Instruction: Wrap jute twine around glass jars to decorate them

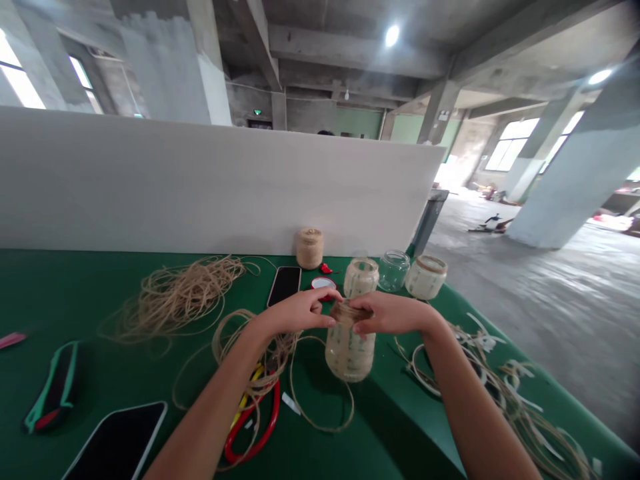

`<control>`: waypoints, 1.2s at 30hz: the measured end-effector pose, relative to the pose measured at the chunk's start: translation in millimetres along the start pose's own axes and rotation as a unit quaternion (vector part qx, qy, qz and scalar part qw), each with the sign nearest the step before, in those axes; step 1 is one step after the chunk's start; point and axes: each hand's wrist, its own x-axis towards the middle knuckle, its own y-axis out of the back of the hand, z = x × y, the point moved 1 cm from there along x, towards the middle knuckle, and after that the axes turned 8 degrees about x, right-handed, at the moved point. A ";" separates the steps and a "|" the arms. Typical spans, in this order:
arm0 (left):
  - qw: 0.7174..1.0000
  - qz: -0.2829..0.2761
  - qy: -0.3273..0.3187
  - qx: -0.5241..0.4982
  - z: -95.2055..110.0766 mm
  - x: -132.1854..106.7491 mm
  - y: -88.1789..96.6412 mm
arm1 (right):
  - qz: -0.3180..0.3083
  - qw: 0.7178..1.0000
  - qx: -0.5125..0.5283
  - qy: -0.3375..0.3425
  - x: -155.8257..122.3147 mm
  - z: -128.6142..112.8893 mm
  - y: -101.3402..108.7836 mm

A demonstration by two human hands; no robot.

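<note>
A glass jar (349,351) with brown twine wound round its neck stands on the green table (100,293) in front of me. My left hand (299,311) pinches at the left side of the jar's rim. My right hand (390,313) is closed on the right side of the rim. A loose loop of twine (320,419) trails from the jar onto the table.
Three more jars (361,277) (393,269) (426,277) and a twine spool (309,248) stand at the back by a white partition (200,180). Tangled twine (175,297), two phones (285,285) (117,443), red-handled scissors (257,427), a black pouch (55,387) and cord scraps (515,400) lie around.
</note>
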 end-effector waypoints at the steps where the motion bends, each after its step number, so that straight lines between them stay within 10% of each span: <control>1: 1.000 0.003 -0.002 -0.004 -0.8 -0.3 0.7 | 0.001 1.000 0.003 0.012 1.1 1.2 0.4; 36: 0.999 -0.002 0.005 -0.032 0.4 2.5 -5.1 | 0.036 0.998 -0.041 0.005 0.1 -4.4 1.0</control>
